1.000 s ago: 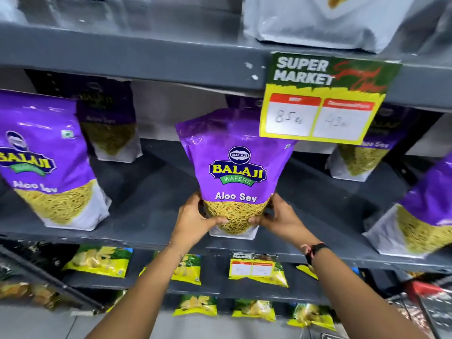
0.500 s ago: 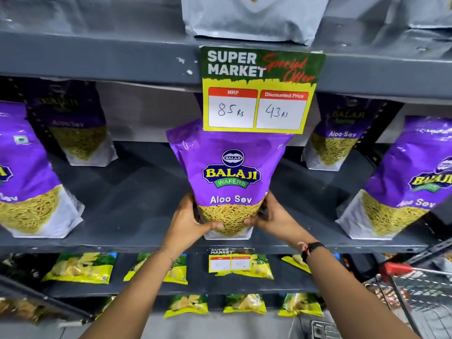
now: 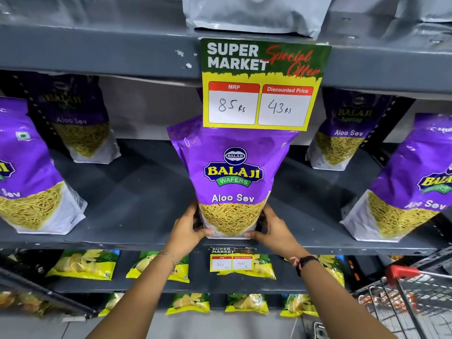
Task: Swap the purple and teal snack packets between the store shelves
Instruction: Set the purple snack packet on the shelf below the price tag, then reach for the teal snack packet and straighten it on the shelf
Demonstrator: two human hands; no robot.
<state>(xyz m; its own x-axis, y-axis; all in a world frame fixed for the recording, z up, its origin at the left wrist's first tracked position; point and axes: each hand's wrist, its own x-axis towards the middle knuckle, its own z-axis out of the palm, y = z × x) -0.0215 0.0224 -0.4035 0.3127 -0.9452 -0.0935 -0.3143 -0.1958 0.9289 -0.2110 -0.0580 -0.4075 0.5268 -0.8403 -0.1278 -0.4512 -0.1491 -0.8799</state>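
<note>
From the head view, I have both hands up on the purple packet [image 3: 232,182], which stands upright at the front edge of the middle shelf [image 3: 137,241], dead ahead of me and between my wrists. My left hand [image 3: 187,228] cups its lower left corner with the thumb hooked under the base; my right hand [image 3: 272,227] mirrors that on the lower right corner, fingers wrapped behind. So both hands are pressed in on the packet from either side, neither nearer than the other.

The packet's long axis runs straight up from my hands, and its top edge sits just behind the price card [image 3: 261,84] hanging off the shelf above. I judge that is the clearance that matters: it should come toward me and down. No teal packet shows here.
</note>
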